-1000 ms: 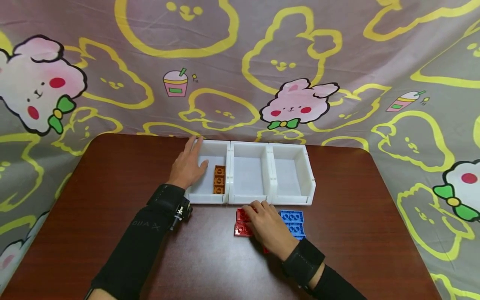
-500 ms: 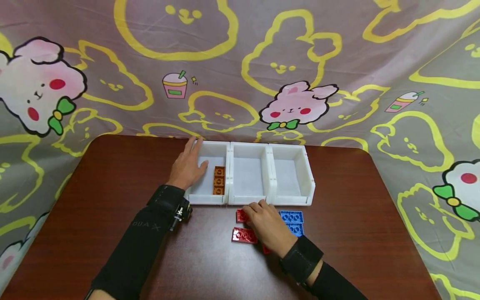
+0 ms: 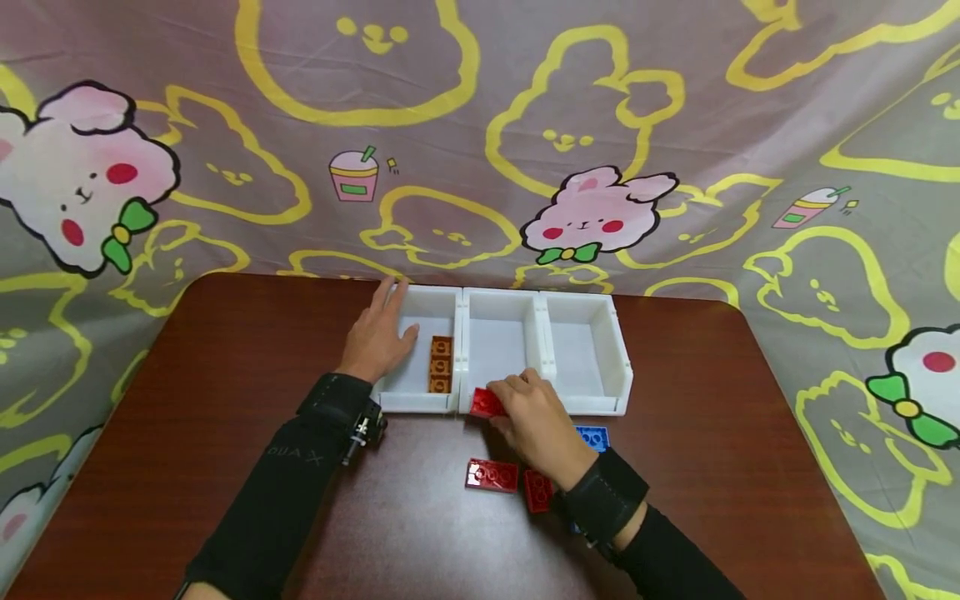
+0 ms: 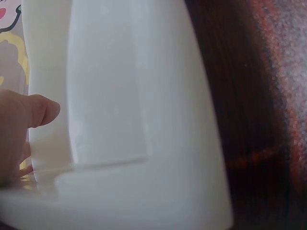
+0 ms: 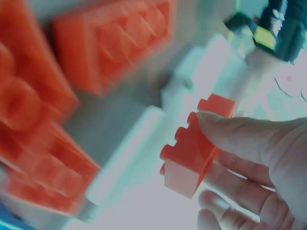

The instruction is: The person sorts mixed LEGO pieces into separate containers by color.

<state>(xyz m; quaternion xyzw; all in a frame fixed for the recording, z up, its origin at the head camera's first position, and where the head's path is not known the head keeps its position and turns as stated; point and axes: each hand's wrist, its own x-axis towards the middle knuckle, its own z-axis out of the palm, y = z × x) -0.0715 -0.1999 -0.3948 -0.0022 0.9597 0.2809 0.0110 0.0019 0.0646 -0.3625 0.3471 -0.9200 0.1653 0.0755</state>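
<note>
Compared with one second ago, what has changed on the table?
The right hand has picked up a red brick and lifted it to the front rim of the middle bin. Two red bricks now lie uncovered. The left hand stays on the left bin, orange bricks inside unmoved.

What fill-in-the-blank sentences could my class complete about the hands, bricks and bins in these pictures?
1. The right hand pinches a ____ brick.
2. The left hand rests on the ____ white bin of the row.
3. The orange bricks lie in the ____ bin.
4. The ____ brick is partly hidden by the right hand.

Missing words: red; left; left; blue
</note>
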